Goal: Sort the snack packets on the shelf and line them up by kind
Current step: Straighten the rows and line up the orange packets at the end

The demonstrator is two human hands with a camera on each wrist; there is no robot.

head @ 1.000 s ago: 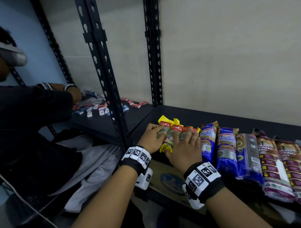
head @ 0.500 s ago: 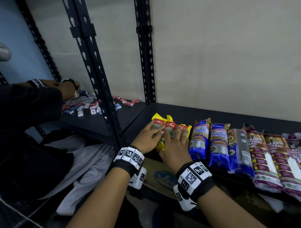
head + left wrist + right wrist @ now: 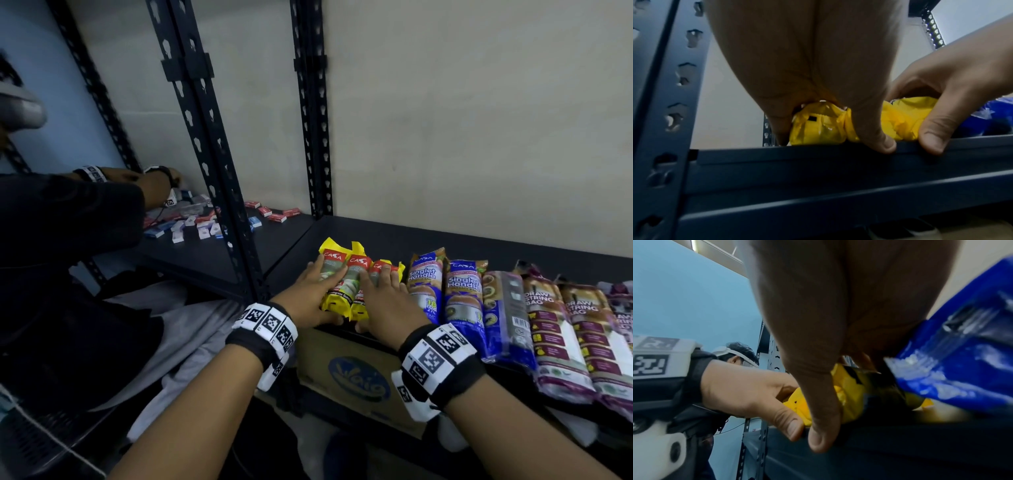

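Note:
Three yellow packets with red labels lie side by side at the left end of the dark shelf. My left hand rests flat on the leftmost one, fingers straight. My right hand lies flat over the right ones. In the left wrist view both thumbs, left and right, touch the shelf's front lip beside the yellow packet ends. Right of these lie blue packets, a darker packet and brown drawstring-bag packets. A blue packet touches my right hand.
A black slotted upright stands just left of the yellow packets. Another person works at the neighbouring shelf, among several small boxes. A cardboard box sits below the shelf edge. Bare shelf runs behind the row.
Both hands stay on the yellow packets; my left fingers have slid a little further over the leftmost one. The other person's hands have moved back along the neighbouring shelf.

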